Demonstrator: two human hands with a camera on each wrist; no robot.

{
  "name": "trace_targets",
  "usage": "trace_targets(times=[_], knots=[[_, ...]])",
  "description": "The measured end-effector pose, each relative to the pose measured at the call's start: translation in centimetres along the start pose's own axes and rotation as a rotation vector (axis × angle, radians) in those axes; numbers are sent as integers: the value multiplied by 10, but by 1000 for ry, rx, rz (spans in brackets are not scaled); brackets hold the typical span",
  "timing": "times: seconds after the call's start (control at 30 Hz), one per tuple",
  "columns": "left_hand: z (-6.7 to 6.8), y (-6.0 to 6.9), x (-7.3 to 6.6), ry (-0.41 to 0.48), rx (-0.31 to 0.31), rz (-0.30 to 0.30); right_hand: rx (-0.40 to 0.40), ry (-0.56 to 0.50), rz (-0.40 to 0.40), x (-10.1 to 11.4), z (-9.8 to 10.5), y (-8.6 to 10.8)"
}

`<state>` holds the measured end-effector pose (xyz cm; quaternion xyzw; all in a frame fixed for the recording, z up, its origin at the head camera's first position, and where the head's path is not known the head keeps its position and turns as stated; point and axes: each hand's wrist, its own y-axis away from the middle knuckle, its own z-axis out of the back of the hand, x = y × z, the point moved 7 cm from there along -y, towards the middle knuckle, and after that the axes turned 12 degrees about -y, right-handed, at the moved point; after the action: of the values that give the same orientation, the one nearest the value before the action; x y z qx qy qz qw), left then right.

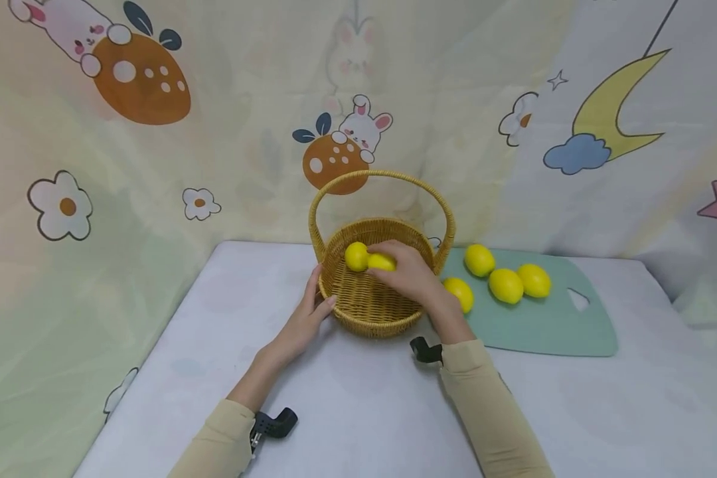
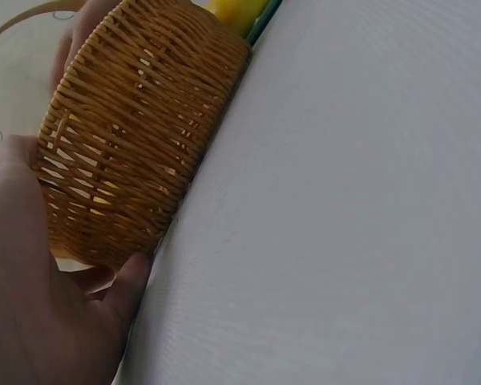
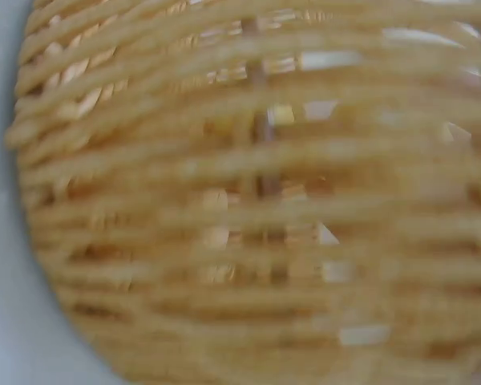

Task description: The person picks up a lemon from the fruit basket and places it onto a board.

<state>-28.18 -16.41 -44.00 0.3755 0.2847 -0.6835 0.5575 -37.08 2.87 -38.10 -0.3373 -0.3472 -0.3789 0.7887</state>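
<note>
I read this as placing: right hand [image 1: 407,271] curls its fingers round one lemon [image 1: 382,262] inside the basket [image 1: 376,328], second lemon [image 1: 355,257] just left of it. Left hand [image 1: 305,317] grips the basket's side. Right wrist feed's blurry; can't tell if the held lemon touches bottom. Next probably calls for releasing it; four more lemons [image 1: 506,287] lie right of that hand on the green board [image 1: 550,334].

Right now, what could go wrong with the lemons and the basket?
The right hand holds one lemon close beside another lemon in the basket; letting go might set either rolling. The right wrist is near the outer lemon at the green board's left end and could nudge it. If the left hand eases its grip, the basket might shift.
</note>
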Motion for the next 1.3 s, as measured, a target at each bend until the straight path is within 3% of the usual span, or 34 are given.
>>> trace_targets(times=[0.23, 0.5, 0.63, 0.8, 0.9, 1.1, 1.3], knots=[[-3, 0, 8, 25, -3, -2, -67, -138, -96, -10, 9, 16], [-14, -14, 34, 19, -33, -33, -108, -127, -117, -13, 11, 25], [-12, -14, 31, 12, -50, -51, -154, -161, -85, -12, 13, 32], [-6, -13, 28, 11, -69, -60, -293, -376, 2, -9, 21, 39], [-3, -12, 28, 9, -80, -66, -328, -444, 25, -4, 24, 43], [-4, -12, 28, 32, -74, -77, -294, -410, 1, 19, 28, 52], [-8, -13, 26, 43, -55, -85, -292, -347, -41, 1, 28, 54]])
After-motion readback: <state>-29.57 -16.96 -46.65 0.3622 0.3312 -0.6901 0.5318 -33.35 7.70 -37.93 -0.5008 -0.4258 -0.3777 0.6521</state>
